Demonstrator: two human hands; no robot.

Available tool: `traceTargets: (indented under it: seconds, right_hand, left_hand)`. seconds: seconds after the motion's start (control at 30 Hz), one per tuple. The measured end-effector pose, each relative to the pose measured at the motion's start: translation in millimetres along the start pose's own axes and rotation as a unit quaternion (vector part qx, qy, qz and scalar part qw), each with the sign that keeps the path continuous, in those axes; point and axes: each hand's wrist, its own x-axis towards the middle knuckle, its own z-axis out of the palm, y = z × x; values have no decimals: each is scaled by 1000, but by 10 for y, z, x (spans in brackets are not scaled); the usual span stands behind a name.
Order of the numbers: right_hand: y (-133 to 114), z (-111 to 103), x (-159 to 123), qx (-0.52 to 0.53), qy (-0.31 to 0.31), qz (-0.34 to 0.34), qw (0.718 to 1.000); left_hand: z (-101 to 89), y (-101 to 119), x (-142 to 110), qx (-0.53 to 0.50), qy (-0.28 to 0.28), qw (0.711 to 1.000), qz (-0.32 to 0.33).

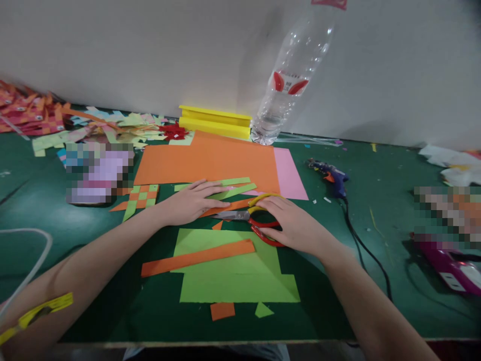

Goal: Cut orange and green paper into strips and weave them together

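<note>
My right hand (289, 223) is on a pair of scissors (236, 215) with red and yellow handles, fingers at the yellow loop and thumb by the red one. The blades point left, towards my left hand (193, 201). That hand lies with its fingers stretched out over narrow paper strips. Under and beside its fingers are a green strip (237, 191) and an orange strip (237, 205). Nearer me, a longer orange strip (199, 257) rests across green paper sheets (240, 288). A woven orange and green paper piece (145, 196) lies left of my left hand.
Behind my hands lie a large orange sheet (210, 163) and a pink sheet (291, 173). A clear bottle (281, 105) and a yellow folded piece (214, 123) stand by the wall. A corded glue gun (334, 178) is at right, a phone (103, 175) at left.
</note>
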Motion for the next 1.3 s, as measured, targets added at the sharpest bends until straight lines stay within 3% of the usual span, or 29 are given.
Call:
traceTargets:
  seconds: [1.3]
  right_hand:
    - [-70, 10, 74, -4, -10, -11, 1000]
  left_hand:
    - [6, -14, 0, -11, -1, 1000, 2]
